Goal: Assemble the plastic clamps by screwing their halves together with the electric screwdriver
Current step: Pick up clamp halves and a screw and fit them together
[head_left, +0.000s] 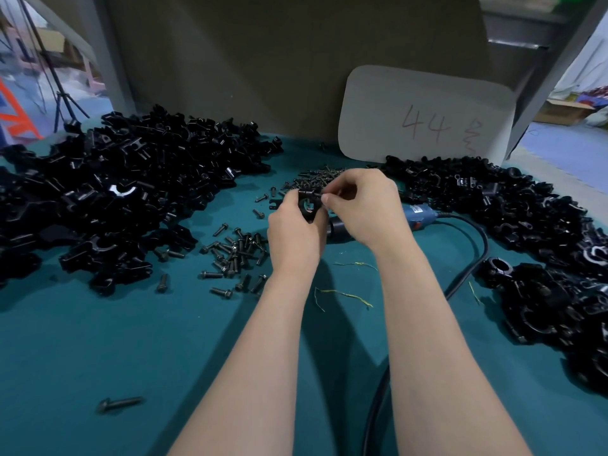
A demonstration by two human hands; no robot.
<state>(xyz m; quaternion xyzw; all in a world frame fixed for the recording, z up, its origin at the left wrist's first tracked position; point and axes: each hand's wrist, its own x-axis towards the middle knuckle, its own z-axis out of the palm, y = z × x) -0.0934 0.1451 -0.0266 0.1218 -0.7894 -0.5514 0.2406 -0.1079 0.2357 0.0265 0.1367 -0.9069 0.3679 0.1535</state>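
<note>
hands [293, 230] [365, 210] 2 | screwdriver [418, 217] 1 | clamp piles [131, 192] [500, 199] 2 | screw heaps [316, 179] [237, 255] 2

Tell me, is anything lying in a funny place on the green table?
Yes. One dark metal screw lies alone at the near left of the green cloth table, far from the loose screw heap. Also, thin yellow thread scraps lie between the forearms.

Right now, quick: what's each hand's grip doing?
Left hand: curled round the black ring-shaped plastic clamp.
Right hand: pinching what looks like a small dark screw at the clamp's top.
</note>
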